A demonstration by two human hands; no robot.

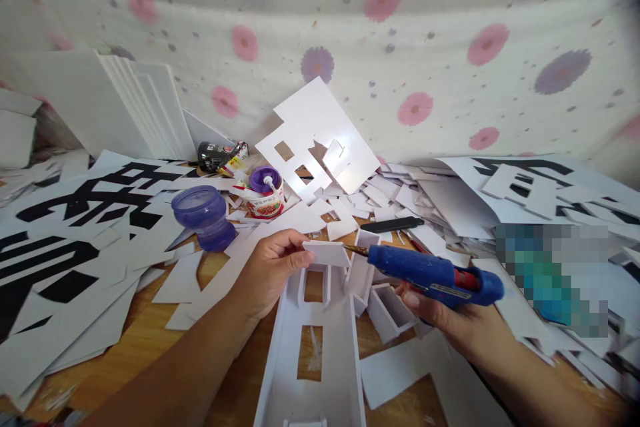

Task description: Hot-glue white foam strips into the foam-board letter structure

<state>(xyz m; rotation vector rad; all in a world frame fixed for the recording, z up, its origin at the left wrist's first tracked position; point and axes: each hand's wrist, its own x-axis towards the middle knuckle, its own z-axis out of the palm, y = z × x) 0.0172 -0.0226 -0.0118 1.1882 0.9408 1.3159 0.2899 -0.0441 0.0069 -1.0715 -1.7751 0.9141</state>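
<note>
Between the thumb and fingers of my left hand [273,267] is a small white foam board piece [327,253], held above the far end of a long white foam board channel [287,373]. The channel has rectangular cut-outs in its floor and raised side walls. My right hand [445,320] grips a blue hot glue gun [420,270] from below, its nozzle pointing left. The nozzle tip is at the right edge of the small piece; whether they touch I cannot tell. A small white box-like part [393,310] lies just left of my right hand.
Left are a purple cup [203,210] and a paper tub [265,203]. A black cutter [393,224] lies behind the glue gun. White sheets [135,107] lean at the back left, beside a notched panel [320,127]. Scraps and sheets with black characters [95,200] cover the wooden table.
</note>
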